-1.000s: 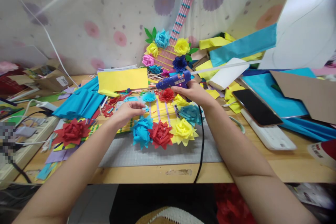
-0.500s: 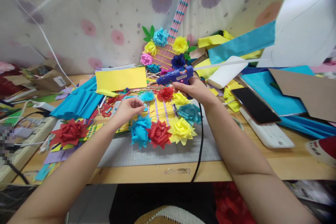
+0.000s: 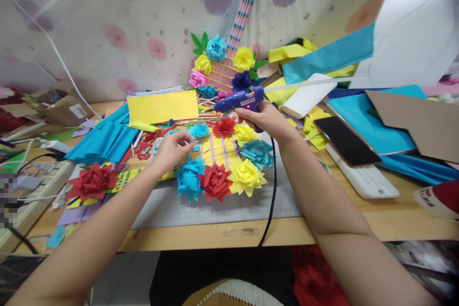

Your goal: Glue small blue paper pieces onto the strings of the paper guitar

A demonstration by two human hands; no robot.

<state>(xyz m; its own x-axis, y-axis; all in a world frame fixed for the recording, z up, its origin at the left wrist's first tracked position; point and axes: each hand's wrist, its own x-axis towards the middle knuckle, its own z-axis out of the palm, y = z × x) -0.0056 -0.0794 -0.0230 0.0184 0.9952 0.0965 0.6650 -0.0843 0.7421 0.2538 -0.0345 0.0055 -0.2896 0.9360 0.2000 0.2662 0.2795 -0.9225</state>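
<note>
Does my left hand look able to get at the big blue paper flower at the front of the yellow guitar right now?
Probably yes: the left hand hovers just behind the blue flower, with nothing visible between.

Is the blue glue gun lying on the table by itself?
No, the right hand is gripping the blue glue gun and holding it above the paper flowers.

a phone [image 3: 347,141] (screen dark) overlaps a white object [image 3: 376,182].
</note>
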